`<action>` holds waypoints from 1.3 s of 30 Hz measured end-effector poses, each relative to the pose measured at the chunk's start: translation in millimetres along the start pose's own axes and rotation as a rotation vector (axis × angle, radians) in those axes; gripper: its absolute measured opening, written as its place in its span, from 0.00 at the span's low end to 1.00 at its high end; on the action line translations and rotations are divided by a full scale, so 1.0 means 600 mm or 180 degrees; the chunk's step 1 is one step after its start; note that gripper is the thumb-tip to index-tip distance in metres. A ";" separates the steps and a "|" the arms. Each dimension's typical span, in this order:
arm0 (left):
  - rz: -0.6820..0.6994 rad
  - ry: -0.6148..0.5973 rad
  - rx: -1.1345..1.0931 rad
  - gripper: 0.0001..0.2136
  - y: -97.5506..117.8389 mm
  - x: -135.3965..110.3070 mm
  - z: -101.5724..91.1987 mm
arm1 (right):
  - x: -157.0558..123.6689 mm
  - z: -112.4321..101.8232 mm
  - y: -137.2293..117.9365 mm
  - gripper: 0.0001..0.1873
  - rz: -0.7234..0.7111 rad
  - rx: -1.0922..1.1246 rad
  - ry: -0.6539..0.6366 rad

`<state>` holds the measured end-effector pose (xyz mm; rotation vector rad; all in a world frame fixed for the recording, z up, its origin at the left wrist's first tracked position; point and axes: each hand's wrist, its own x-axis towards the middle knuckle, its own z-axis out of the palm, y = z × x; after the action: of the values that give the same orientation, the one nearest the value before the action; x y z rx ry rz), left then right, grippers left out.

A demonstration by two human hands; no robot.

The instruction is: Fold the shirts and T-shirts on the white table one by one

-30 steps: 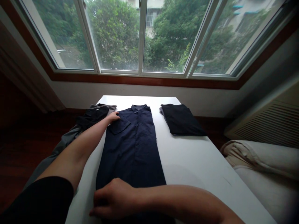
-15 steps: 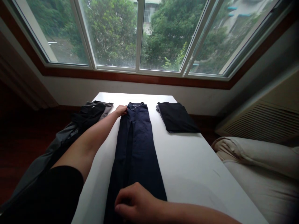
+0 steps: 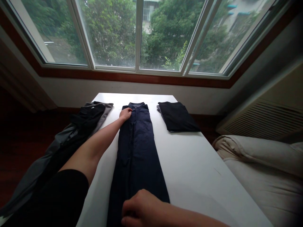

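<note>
A pair of dark navy trousers (image 3: 142,151) lies lengthwise on the white table (image 3: 189,164), waistband at the far end and legs toward me. My left hand (image 3: 125,114) reaches out to the waist, its fingers pinched on the cloth beside the front opening. Close to me, my right hand (image 3: 142,208) is over the lower legs with fingers curled in. Its fingertips are partly cut off by the bottom edge, so whether cloth is in them I cannot make out.
Folded dark clothes (image 3: 177,116) are stacked at the table's far right. Loose black and grey garments (image 3: 87,115) hang over the left edge. Beyond the table is a window (image 3: 137,37); a beige padded seat (image 3: 260,170) stands on the right.
My left hand has moved inward from the trousers' left waist edge to the front opening, and the left waist corner now lies flatter. My right hand has shifted slightly right and toward me.
</note>
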<state>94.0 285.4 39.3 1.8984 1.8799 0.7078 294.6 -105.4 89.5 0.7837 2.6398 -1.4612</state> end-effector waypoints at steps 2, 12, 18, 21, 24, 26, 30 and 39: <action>0.0124 -0.0060 -0.0011 0.19 0.002 -0.013 0.003 | -0.012 -0.014 0.003 0.13 -0.0206 -0.0064 -0.0254; 0.1017 0.0084 0.0861 0.22 -0.044 -0.096 -0.001 | 0.054 -0.082 0.013 0.18 -0.0885 -0.1387 0.0798; 0.0668 -0.0318 0.1180 0.30 -0.081 -0.103 0.010 | 0.094 -0.070 0.036 0.40 -0.0966 -0.1992 0.0559; 0.0734 -0.0458 0.1205 0.32 -0.084 -0.091 0.013 | 0.084 -0.051 0.031 0.43 -0.0957 -0.1972 0.0573; 0.0740 -0.0515 0.1228 0.33 -0.078 -0.078 0.015 | 0.079 -0.026 0.021 0.41 -0.1150 -0.2089 0.0580; 0.0731 -0.0517 0.1222 0.33 -0.074 -0.074 0.015 | 0.081 -0.010 0.015 0.37 -0.1421 -0.2251 0.0532; 0.0790 -0.0330 0.1124 0.32 -0.076 -0.082 0.013 | 0.105 -0.013 0.015 0.33 -0.1814 -0.2413 0.0449; 0.0556 -0.0152 0.1157 0.27 -0.100 -0.096 -0.002 | 0.168 -0.173 0.110 0.36 -0.0581 -0.2288 0.0730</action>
<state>45.9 230.4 -0.3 2.3016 1.9320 0.3823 257.9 48.3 70.0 0.6613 3.1272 -0.3541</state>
